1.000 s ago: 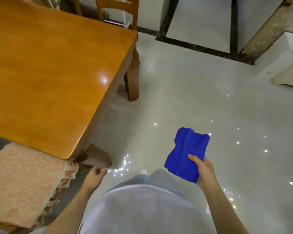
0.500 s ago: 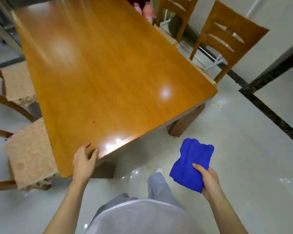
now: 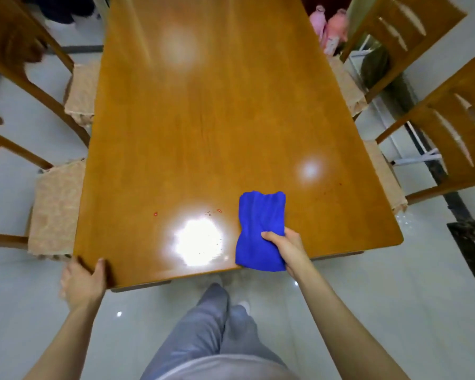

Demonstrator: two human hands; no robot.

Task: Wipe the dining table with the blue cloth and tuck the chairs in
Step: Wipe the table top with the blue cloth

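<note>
The orange-brown wooden dining table (image 3: 217,119) fills the middle of the head view, its short near edge in front of me. My right hand (image 3: 285,246) grips the blue cloth (image 3: 259,229), which hangs over the table's near right part. My left hand (image 3: 84,278) clasps the table's near left corner, thumb on top. Small red specks and dark crumbs (image 3: 211,213) lie near a bright glare. Two chairs with beige cushions stand on the left (image 3: 55,207) and two on the right (image 3: 450,127), seats partly under the table.
Glossy pale tile floor (image 3: 395,297) surrounds the table, with a dark inlay strip (image 3: 472,242) at the right. Pink objects (image 3: 329,28) stand beyond the far right edge. My grey-trousered legs (image 3: 211,325) are just short of the table's near edge.
I have turned to face the table's short end. My right hand carried the blue cloth from over the floor to above the tabletop. My left hand stays at the near left corner.
</note>
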